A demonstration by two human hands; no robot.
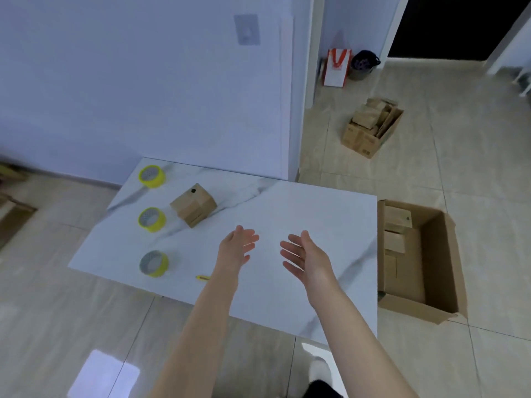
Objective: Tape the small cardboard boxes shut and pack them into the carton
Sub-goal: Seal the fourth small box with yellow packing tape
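A small cardboard box (193, 204) sits on the white marble table (301, 214), toward its left side. Three yellow tape rolls lie in a column along the left edge: far (152, 176), middle (152, 219), near (154, 263). My left hand (240, 245) and my right hand (305, 256) hover over the table's middle, palms facing each other, fingers straight, holding nothing. The large open carton (439, 254) stands on the floor right of the table, with a few small boxes (396, 225) along its left inner side.
A small yellow cutter (202, 278) lies near the table's front edge, by my left forearm. A second carton (370, 127) stuffed with cardboard pieces stands on the tiled floor further back. A white and red bag (336, 67) and a dark bag lean by the doorway.
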